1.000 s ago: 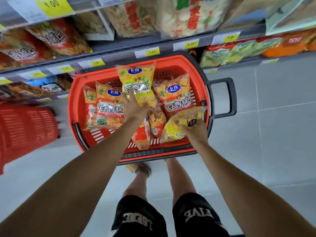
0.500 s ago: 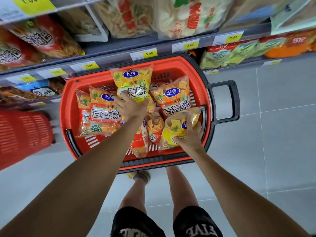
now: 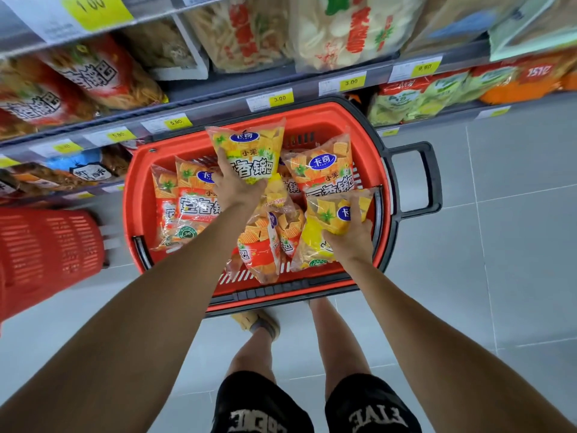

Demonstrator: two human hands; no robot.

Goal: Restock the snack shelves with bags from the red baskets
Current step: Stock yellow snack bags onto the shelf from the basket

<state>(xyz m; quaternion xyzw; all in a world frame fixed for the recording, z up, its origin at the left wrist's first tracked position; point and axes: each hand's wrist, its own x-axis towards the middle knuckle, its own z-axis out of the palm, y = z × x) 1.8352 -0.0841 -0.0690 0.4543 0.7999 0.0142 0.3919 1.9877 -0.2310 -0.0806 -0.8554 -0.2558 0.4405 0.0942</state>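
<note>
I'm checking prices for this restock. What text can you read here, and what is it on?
"1.00": top-left shelf tag
"5.90": tag left of the red basket
"3.00": tag above the basket and the next tag
"9.90": right-hand tag
"卡奇", "小米": yellow bag in the left hand
"FIVE", upside down: shorts
Fine print on the tags: too small to read.

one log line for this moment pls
phase: pick from red basket | left hand: grips yellow snack bag | right hand: grips second yellow bag | shelving: not yet done
</note>
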